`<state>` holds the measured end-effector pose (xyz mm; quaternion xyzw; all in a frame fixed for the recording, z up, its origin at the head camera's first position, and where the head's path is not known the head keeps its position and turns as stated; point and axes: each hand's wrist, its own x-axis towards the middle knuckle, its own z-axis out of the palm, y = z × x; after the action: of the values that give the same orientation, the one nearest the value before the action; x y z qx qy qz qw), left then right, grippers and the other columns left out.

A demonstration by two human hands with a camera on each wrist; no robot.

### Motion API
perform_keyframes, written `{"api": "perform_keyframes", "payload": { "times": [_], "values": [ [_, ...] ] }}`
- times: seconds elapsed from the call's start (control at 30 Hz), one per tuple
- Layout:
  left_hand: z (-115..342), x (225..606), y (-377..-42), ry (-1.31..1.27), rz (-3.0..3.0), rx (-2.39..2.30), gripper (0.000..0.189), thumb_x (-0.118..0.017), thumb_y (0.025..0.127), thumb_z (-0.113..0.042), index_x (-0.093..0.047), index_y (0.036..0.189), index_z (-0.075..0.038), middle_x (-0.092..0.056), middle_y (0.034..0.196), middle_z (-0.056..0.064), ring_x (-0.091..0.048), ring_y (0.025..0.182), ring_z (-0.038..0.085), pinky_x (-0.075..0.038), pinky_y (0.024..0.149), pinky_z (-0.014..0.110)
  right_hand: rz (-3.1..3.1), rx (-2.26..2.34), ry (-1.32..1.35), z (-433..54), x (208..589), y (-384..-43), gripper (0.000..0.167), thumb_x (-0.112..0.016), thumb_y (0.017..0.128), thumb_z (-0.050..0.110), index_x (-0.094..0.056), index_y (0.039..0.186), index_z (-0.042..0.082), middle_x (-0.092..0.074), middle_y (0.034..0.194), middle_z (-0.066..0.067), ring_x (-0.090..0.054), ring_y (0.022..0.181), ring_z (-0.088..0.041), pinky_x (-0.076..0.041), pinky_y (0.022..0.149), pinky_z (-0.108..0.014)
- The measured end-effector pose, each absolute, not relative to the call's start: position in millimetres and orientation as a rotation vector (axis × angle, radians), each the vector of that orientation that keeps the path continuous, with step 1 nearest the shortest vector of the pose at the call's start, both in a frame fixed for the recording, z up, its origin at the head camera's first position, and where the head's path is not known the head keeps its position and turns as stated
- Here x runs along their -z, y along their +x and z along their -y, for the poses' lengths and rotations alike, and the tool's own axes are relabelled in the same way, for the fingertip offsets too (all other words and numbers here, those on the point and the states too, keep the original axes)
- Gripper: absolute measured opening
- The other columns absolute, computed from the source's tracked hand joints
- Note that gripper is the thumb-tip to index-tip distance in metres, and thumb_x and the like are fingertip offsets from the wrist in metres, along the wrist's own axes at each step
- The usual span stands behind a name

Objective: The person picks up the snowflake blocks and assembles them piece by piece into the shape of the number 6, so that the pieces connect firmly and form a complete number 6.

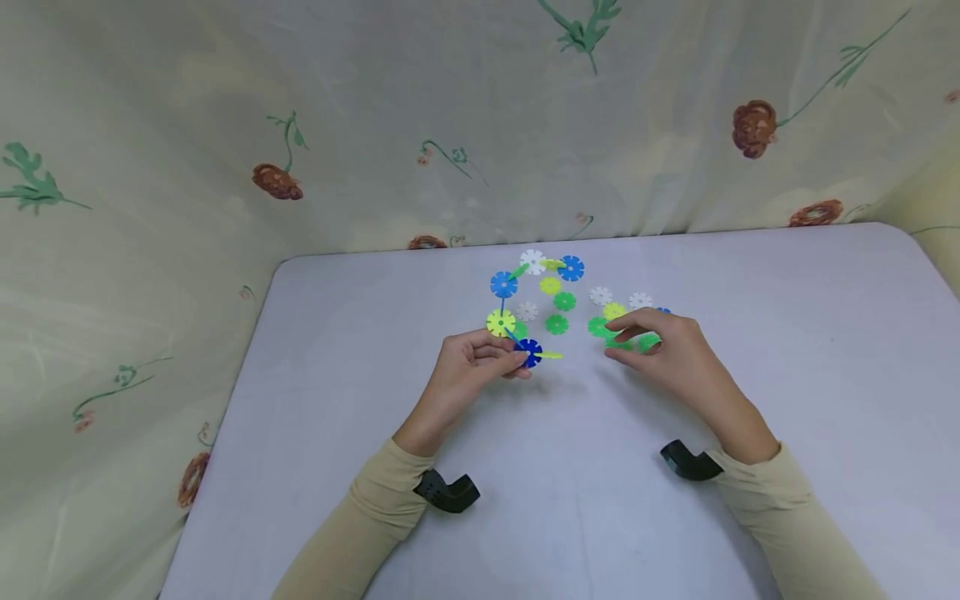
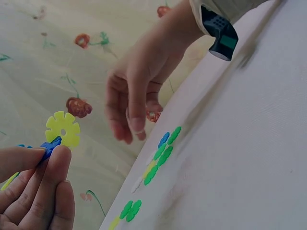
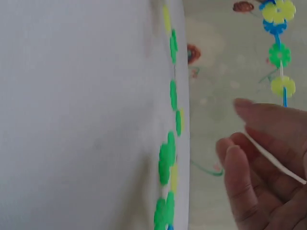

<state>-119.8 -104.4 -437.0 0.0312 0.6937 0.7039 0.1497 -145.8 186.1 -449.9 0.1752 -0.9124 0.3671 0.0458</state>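
My left hand [image 1: 483, 360] pinches a dark blue notched disc [image 1: 531, 353] between thumb and fingers. This disc belongs to a curved chain of interlocked flower-shaped plastic discs, including a yellow disc [image 1: 501, 322], a blue disc [image 1: 503, 284] and a white disc [image 1: 532, 262]. At the near end of the chain, another yellow disc [image 2: 63, 129] sticks out from the dark blue one. My right hand [image 1: 667, 343] hovers over the loose discs at the right, thumb and fingers bent and apart. Nothing shows between its fingertips.
Loose discs lie on the white-covered table [image 1: 570, 500]: green discs [image 1: 557, 324], a yellow disc [image 1: 614, 311], white discs [image 1: 600, 296] and a blue one partly behind the right hand. A flower-patterned curtain [image 1: 360, 100] hangs behind the table. Black wrist devices [image 1: 447, 492] sit by both sleeves.
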Motion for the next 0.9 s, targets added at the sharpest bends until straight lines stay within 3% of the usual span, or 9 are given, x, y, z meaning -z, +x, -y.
{"api": "perform_keyframes", "payload": {
  "times": [0.13, 0.3, 0.4, 0.67, 0.9],
  "values": [
    [104.1, 438.8, -120.1, 0.089, -2.002, -2.01, 0.016, -0.076, 0.094, -0.011, -0.07, 0.102, 0.001, -0.078, 0.092, 0.011, -0.078, 0.082, 0.017, -0.061, 0.094, 0.048, 2.906, -1.066, 0.412, -202.4, 449.9, -148.5, 0.029, -0.084, 0.086, 0.012, -0.076, 0.113, 0.005, -0.078, 0.105, -0.014, -0.073, 0.096, -0.031, -0.053, 0.084, -0.047],
    [103.7, 440.4, -119.8, 0.089, -2.005, -2.004, 0.017, -0.077, 0.094, -0.014, -0.07, 0.101, 0.0, -0.078, 0.091, 0.01, -0.079, 0.085, 0.024, -0.062, 0.089, 0.036, 3.053, -1.036, 0.23, -216.8, 454.0, -153.8, 0.035, -0.082, 0.088, 0.016, -0.074, 0.118, 0.002, -0.076, 0.106, -0.018, -0.07, 0.096, -0.031, -0.05, 0.081, -0.039],
    [103.6, 440.4, -119.4, 0.091, -2.007, -2.006, 0.017, -0.077, 0.094, -0.014, -0.07, 0.101, 0.0, -0.078, 0.091, 0.01, -0.079, 0.086, 0.026, -0.062, 0.089, 0.036, 3.12, -1.039, 0.173, -220.5, 457.4, -156.8, 0.037, -0.081, 0.089, 0.018, -0.072, 0.12, -0.001, -0.073, 0.107, -0.02, -0.069, 0.095, -0.031, -0.051, 0.079, -0.036],
    [103.6, 441.2, -119.7, 0.098, -2.025, -1.993, 0.015, -0.076, 0.095, -0.012, -0.07, 0.101, 0.0, -0.078, 0.092, 0.011, -0.078, 0.082, 0.016, -0.062, 0.09, 0.038, 3.123, -1.083, 0.123, -222.9, 461.7, -158.1, 0.033, -0.078, 0.092, 0.015, -0.072, 0.117, -0.004, -0.068, 0.109, -0.024, -0.069, 0.092, -0.031, -0.052, 0.071, -0.029],
    [103.7, 442.8, -120.3, 0.099, -2.026, -1.997, 0.014, -0.076, 0.095, -0.011, -0.07, 0.101, 0.0, -0.078, 0.091, 0.009, -0.078, 0.081, 0.016, -0.063, 0.091, 0.042, 3.128, -1.18, 0.092, -224.5, 463.8, -159.3, 0.032, -0.079, 0.091, 0.014, -0.067, 0.115, -0.003, -0.071, 0.103, -0.022, -0.069, 0.072, -0.014, -0.054, 0.064, -0.024]
  ]
}}
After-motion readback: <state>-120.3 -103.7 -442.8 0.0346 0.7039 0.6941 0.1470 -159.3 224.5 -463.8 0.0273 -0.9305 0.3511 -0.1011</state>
